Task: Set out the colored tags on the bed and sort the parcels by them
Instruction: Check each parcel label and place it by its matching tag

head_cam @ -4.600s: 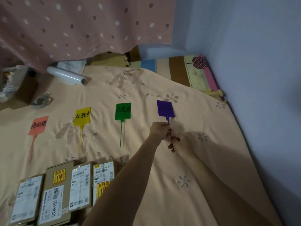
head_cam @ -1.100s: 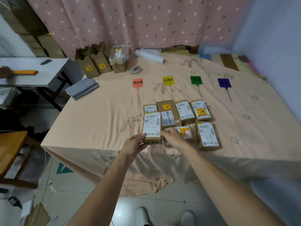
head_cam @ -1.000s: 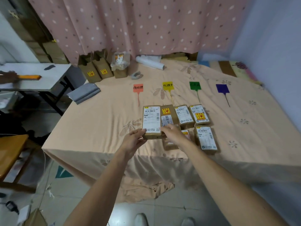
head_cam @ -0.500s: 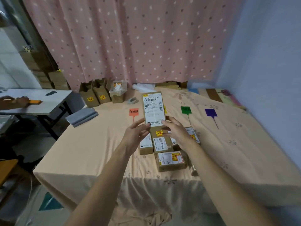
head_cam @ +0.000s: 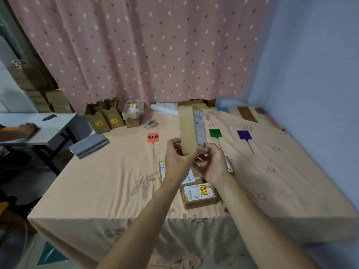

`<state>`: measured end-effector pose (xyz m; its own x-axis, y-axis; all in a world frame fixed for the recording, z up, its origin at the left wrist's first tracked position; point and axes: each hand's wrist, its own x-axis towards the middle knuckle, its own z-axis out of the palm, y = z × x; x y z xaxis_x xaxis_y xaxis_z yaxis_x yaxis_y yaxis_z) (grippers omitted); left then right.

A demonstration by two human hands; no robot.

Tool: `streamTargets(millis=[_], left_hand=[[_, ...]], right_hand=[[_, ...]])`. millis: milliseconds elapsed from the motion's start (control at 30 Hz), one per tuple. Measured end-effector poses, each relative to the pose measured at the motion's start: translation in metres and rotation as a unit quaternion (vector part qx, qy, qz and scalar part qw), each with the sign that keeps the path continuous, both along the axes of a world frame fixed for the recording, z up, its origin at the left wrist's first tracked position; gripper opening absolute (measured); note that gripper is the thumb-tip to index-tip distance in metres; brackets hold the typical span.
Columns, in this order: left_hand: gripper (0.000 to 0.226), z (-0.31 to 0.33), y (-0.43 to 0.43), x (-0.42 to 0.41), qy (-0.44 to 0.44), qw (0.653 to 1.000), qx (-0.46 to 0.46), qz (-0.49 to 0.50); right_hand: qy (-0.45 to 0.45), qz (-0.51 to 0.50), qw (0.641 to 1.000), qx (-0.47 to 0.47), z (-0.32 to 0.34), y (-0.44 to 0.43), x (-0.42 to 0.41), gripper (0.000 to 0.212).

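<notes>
- Both hands grip one cardboard parcel [head_cam: 188,131] upright above the bed [head_cam: 108,181]: the left hand [head_cam: 177,158] clasps its lower plain brown side, the right hand [head_cam: 210,162] pinches its lower labelled edge.
- Half a second ago the parcel's white shipping label faced the camera squarely; now the box is turned, so the plain brown face shows and the label is seen only edge-on, at the right.
- The parcel hides the yellow tag, which showed a second ago; the orange tag [head_cam: 153,137], the green tag [head_cam: 215,133] and the purple tag [head_cam: 244,135] lie in a row on the peach bedspread.
- Below the hands, the other parcels lie flat on the bed near its front edge; the nearest one [head_cam: 199,195] carries a white label and a yellow-and-red sticker.
- At the head of the bed, under the dotted pink curtain [head_cam: 136,51], stand open cardboard cartons [head_cam: 105,119].
- A folded grey cloth [head_cam: 89,145] lies at the bed's left edge.
- At far left, another person's hand [head_cam: 28,129] rests on a white table [head_cam: 48,129].
</notes>
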<state>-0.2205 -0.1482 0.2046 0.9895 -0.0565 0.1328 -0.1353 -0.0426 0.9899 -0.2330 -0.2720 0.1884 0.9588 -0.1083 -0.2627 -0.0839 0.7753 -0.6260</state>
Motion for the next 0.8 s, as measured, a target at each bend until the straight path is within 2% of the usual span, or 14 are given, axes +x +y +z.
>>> streamTargets(millis=[67, 167, 233, 300, 367, 433, 600, 800], left_hand=[[0.053, -0.002, 0.012, 0.011, 0.058, 0.996, -0.064, -0.033], [0.036, -0.007, 0.025, 0.023, 0.11, 0.983, -0.124, -0.074], [0.035, -0.011, 0.026, 0.028, 0.132, 0.976, -0.148, -0.09], [0.036, -0.011, 0.025, 0.029, 0.145, 0.969, -0.165, -0.112], [0.036, -0.01, 0.025, 0.028, 0.145, 0.965, -0.169, -0.139], [0.037, -0.01, 0.027, 0.028, 0.147, 0.962, -0.172, -0.15], [0.037, -0.011, 0.038, 0.033, 0.147, 0.961, -0.172, -0.157], [0.032, -0.012, 0.063, 0.038, 0.138, 0.974, -0.123, -0.134]], right_hand=[[-0.009, -0.042, 0.996, -0.075, 0.004, -0.002, 0.0, 0.028], [-0.002, -0.075, 0.956, -0.284, 0.011, 0.005, -0.002, 0.032], [0.007, -0.114, 0.902, -0.417, 0.013, 0.016, -0.004, 0.04], [-0.004, -0.172, 0.832, -0.527, 0.012, 0.031, -0.004, 0.054], [-0.03, -0.231, 0.762, -0.604, 0.012, 0.048, -0.005, 0.061], [-0.049, -0.264, 0.716, -0.644, 0.011, 0.061, -0.006, 0.064], [-0.041, -0.273, 0.684, -0.675, 0.011, 0.075, -0.007, 0.067], [-0.035, -0.257, 0.683, -0.682, 0.007, 0.096, 0.004, 0.068]])
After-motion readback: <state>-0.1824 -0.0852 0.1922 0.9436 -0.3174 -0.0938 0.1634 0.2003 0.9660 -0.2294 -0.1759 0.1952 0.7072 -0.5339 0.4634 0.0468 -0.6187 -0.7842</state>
